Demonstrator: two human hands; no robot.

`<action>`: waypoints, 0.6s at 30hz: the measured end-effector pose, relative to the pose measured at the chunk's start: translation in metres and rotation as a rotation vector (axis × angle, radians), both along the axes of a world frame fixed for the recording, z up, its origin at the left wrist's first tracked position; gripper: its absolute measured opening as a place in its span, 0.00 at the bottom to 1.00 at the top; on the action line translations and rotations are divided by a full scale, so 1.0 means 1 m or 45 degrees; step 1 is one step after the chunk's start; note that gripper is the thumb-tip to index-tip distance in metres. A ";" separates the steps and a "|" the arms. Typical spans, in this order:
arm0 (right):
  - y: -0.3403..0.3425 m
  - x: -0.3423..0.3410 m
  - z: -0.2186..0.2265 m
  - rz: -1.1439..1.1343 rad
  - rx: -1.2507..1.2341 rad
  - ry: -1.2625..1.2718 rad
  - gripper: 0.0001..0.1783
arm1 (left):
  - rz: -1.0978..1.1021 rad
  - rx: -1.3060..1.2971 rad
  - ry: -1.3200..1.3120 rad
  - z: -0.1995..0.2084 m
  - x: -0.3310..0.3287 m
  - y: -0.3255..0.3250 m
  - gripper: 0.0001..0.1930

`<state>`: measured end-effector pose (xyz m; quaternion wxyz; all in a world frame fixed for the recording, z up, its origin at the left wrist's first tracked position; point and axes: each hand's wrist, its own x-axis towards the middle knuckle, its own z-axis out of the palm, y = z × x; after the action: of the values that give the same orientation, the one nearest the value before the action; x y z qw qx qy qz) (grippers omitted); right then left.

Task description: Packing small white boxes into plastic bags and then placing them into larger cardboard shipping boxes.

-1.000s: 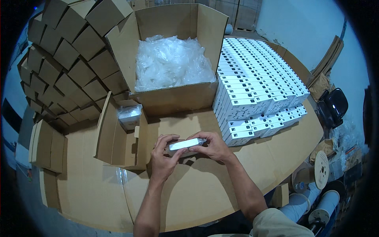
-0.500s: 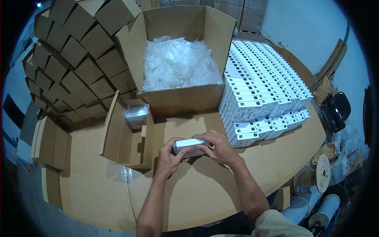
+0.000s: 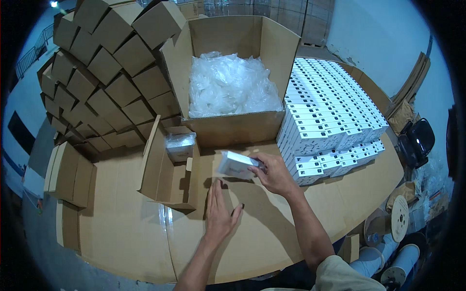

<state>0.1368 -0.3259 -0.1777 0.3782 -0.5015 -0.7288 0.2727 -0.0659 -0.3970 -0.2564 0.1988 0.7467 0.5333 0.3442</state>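
Observation:
My right hand (image 3: 274, 173) grips a small white box (image 3: 238, 164) in clear plastic wrap by its right end, tilted above the cardboard-covered table. Below it and to the left, my left hand (image 3: 222, 213) is empty, with its fingers stretched out and the thumb apart. Left of both hands stands an open cardboard carton (image 3: 171, 182) with a raised side flap. At its far end sits a plastic-wrapped white box (image 3: 180, 147); the nearer part of the carton shows its bare bottom.
A large open carton (image 3: 233, 127) heaped with clear plastic bags (image 3: 233, 85) stands behind. Rows of stacked white boxes (image 3: 335, 114) fill the right side. Brown cartons (image 3: 119, 65) are piled at the far left, others (image 3: 73, 169) at the left edge. Cable spools (image 3: 399, 213) lie below right.
My left hand has let go of the white box and dropped nearer to me, its fingers now straight. The right hand alone holds the box, tilted. The whole view has shifted slightly.

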 end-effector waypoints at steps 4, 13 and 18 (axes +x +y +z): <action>0.019 -0.017 0.001 0.017 0.085 0.147 0.13 | -0.042 -0.015 0.317 0.009 -0.001 -0.034 0.42; 0.072 -0.105 -0.005 0.228 0.194 0.683 0.14 | -0.062 -0.181 0.552 0.015 -0.018 -0.093 0.41; 0.085 -0.110 0.003 0.256 0.182 0.404 0.13 | -0.052 -0.166 0.555 0.015 -0.018 -0.091 0.41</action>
<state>0.0273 -0.2407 -0.1752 0.4938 -0.3486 -0.7240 0.3323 -0.0838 -0.4884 -0.2415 0.1337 0.7996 0.5697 0.1352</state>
